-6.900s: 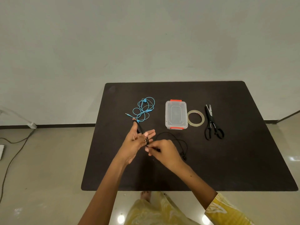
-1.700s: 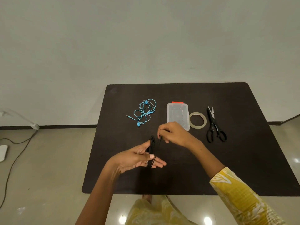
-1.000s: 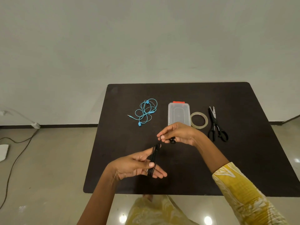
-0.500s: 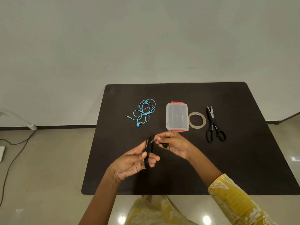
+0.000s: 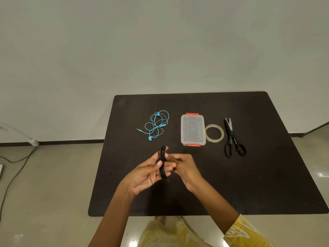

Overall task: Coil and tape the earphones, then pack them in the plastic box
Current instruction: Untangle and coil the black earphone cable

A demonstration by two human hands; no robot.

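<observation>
Item: thin black wired earphones (image 5: 162, 162), coiled into a narrow hank, held above the dark table (image 5: 249, 175). Left hand (image 5: 146, 173) grip: clasped round the hank. Right hand (image 5: 181, 165) grip: pinching its side. Handling, judged: light, limp, springy; hold at mid-hank, across all loops.

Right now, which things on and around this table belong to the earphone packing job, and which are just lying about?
In the job: black earphones held in left hand and right hand; blue earphones; plastic box; tape roll; scissors.
Lying about: floor cable.
</observation>
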